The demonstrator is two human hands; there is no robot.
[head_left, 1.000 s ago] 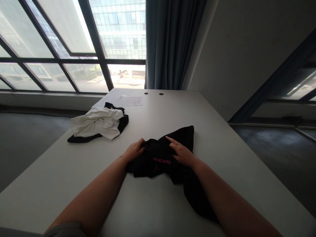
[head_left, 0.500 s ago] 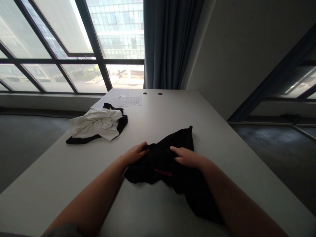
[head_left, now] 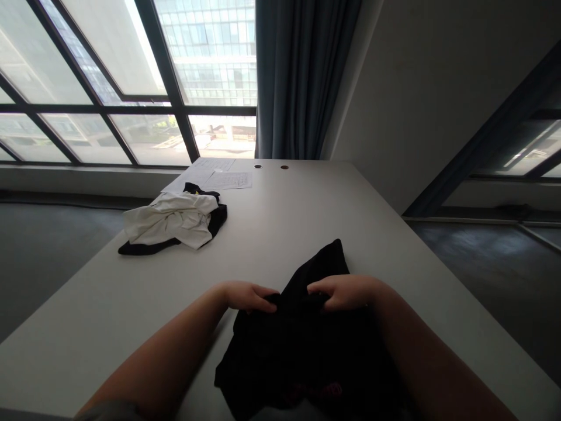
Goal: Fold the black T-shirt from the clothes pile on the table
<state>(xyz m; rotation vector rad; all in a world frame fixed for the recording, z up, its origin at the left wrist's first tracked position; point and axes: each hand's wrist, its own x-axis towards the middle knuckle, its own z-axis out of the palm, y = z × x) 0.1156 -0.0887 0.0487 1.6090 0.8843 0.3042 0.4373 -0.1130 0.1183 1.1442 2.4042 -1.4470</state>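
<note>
A black garment (head_left: 302,345) with pink lettering near its bottom edge hangs raised off the white table (head_left: 272,234), with its far corner still resting on the tabletop. My left hand (head_left: 248,295) is closed on the garment's upper edge on the left side. My right hand (head_left: 346,291) is closed on the same edge a little to the right. Both forearms reach in from the bottom of the view.
A crumpled white garment (head_left: 169,225) lies on top of a black one (head_left: 219,215) at the table's left side. Sheets of paper (head_left: 228,178) lie at the far end near two cable holes. A curtain (head_left: 302,76) and large windows stand behind.
Both hands pulled the black garment toward me and lifted it; they went from resting on it to gripping its edge. The pink lettering dropped toward the bottom of the view.
</note>
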